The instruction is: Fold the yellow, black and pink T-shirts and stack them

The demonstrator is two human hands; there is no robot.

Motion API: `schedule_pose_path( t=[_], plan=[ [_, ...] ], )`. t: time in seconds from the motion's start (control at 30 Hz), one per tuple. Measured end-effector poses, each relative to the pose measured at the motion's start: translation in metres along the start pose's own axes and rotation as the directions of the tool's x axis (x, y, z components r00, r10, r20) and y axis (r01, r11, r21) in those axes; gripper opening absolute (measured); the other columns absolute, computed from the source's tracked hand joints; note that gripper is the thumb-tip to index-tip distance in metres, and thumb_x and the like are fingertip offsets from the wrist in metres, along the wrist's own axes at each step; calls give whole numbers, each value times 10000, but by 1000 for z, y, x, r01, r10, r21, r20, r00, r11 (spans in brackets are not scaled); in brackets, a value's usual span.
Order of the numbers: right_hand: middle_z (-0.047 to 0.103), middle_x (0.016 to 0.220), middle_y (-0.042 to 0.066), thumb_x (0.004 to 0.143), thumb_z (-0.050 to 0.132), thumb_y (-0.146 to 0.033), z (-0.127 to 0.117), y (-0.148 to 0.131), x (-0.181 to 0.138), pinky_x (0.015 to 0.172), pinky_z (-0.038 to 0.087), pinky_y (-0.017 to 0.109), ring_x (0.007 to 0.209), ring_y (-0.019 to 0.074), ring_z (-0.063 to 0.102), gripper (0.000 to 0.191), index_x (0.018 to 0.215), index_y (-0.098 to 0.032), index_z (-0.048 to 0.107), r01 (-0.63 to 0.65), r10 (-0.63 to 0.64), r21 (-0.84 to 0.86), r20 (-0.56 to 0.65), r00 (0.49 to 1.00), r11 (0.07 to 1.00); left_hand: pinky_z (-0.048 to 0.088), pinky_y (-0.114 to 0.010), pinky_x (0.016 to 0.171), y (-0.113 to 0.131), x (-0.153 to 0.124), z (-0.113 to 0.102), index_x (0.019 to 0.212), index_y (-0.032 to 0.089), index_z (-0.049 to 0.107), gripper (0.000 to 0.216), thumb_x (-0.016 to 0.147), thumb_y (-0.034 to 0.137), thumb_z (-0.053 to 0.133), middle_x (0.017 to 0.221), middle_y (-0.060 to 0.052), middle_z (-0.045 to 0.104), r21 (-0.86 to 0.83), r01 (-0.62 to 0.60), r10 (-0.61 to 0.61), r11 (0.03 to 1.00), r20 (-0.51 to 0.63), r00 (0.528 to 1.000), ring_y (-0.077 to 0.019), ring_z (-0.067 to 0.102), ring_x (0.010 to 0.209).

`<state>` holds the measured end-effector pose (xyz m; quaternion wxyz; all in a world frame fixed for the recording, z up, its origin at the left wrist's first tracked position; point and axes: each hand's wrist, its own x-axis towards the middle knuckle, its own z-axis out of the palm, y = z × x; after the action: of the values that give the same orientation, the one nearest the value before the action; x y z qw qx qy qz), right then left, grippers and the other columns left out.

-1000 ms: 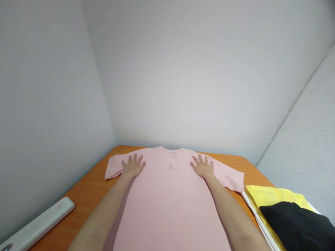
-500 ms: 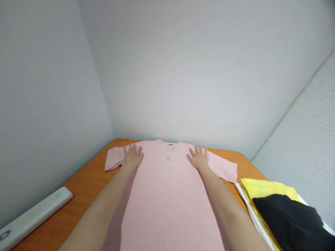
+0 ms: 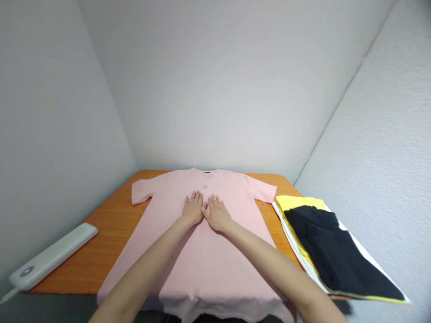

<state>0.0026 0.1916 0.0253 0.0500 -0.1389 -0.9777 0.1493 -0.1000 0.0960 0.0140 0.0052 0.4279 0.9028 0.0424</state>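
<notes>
Pink cotton t-shirt (image 3: 202,251) spread flat on orange wooden table (image 3: 111,242). Left hand (image 3: 193,209) and right hand (image 3: 216,214) flat, fingers extended, touching mid-chest, gripping nothing. Black-and-yellow folded clothes stack (image 3: 333,251) right of shirt.

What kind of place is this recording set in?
Probably a plain indoor corner used for laundry: an orange wooden table against bare white walls, a pink T-shirt laid flat, and a stack of folded yellow, white and black clothes.
</notes>
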Motion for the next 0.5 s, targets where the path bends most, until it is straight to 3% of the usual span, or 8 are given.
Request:
schedule_pose_path(
  t=[0.1, 0.17, 0.37, 0.43, 0.5],
  plan=[
    [96, 1599, 154, 952, 127, -656, 0, 19, -27, 1194, 75, 458, 1484, 286, 41, 849, 1530, -37, 194, 33, -32, -47, 23, 999, 998, 113, -471, 1199, -7, -28, -3, 1537, 151, 230, 657, 984, 496, 155, 1605, -58, 109, -9, -72, 72, 997, 21, 997, -218, 89, 1492],
    [88, 1603, 130, 950, 148, -662, -3, 42, -44, 1198, 58, 457, 1485, 273, 36, 841, 1537, -61, 182, 36, -35, -108, 11, 999, 994, 114, -447, 1202, -24, -45, -5, 1540, 191, 227, 648, 982, 516, 166, 1606, -30, 108, 0, -74, 74, 997, 18, 997, -197, 99, 1491],
    [128, 1597, 125, 979, 183, -579, -22, 116, -83, 1208, 40, 403, 1485, 237, 68, 765, 1532, -52, 201, -130, 122, -247, -45, 991, 960, 165, -444, 1188, -94, -69, -13, 1525, 160, 275, 629, 985, 473, 200, 1597, -74, 171, 93, 134, -132, 987, -27, 991, -222, 146, 1483],
    [127, 1596, 128, 985, 198, -553, -29, 114, -90, 1209, 29, 409, 1485, 240, 55, 742, 1529, -47, 210, -145, 134, -262, -62, 989, 954, 164, -464, 1186, -97, -71, -16, 1519, 140, 290, 621, 985, 447, 215, 1592, -89, 184, 99, 148, -147, 984, -21, 989, -244, 161, 1478],
    [106, 1596, 141, 983, 231, -545, -31, 93, -97, 1206, 8, 441, 1485, 264, 15, 747, 1525, -31, 214, -143, 121, -263, -99, 988, 954, 128, -513, 1184, -83, -79, -20, 1511, 125, 307, 617, 983, 434, 233, 1592, -99, 177, 103, 155, -154, 982, -26, 988, -276, 154, 1477]
  ],
)
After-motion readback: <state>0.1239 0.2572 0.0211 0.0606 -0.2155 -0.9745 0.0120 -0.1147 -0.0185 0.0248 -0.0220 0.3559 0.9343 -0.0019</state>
